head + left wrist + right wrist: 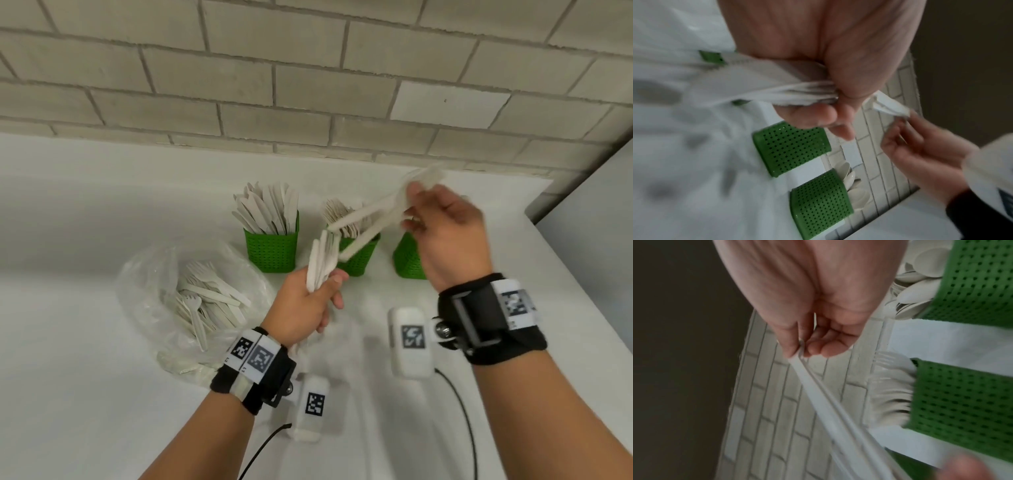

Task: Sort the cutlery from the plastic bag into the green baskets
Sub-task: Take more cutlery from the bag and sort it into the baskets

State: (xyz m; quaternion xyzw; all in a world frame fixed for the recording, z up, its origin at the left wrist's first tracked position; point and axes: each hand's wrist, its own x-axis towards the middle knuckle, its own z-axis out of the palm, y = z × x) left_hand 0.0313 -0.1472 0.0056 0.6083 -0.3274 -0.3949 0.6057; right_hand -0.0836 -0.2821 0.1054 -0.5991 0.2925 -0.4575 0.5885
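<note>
My left hand (325,291) grips a bundle of white cutlery (320,260) upright, above the table in front of the baskets; the left wrist view shows the bundle (797,94) in my fist. My right hand (411,209) pinches a few long white pieces (370,219) between thumb and fingers, slanting over the middle basket; blur hides their type. The pinched handles (818,386) show in the right wrist view. Three green baskets stand in a row: left (270,250) with knives, middle (359,257) with forks, right (407,257) with spoons (916,288). The plastic bag (144,291) lies left, with cutlery inside.
The white table (85,222) meets a brick wall (308,85) just behind the baskets. Its right edge (555,246) runs diagonally past my right wrist. Wrist camera units and black cables (462,411) hang near my forearms.
</note>
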